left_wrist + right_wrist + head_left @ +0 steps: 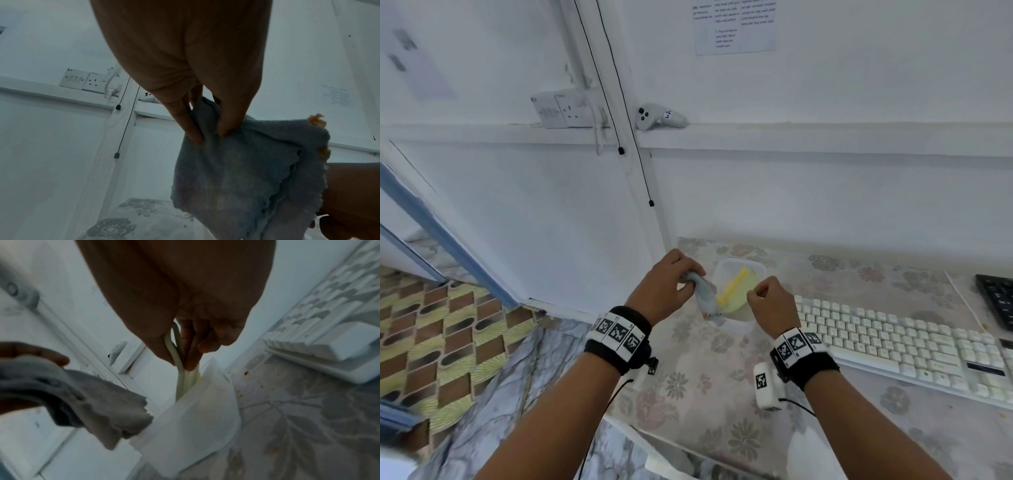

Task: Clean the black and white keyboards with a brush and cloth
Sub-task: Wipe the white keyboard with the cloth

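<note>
Head camera is looking down at the desk (859,284) from above; both wrist cameras are looking close along fingers toward the wall, sharing the cloth (236,170).

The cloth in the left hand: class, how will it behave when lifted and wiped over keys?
The cloth is probably floppy: it sags in folds below the left hand pinching it. Likely light, since a fingertip pinch carries it. Its fuzzy, frayed edge suggests it grips rather than slips, and might snag on the white keyboard.
</note>
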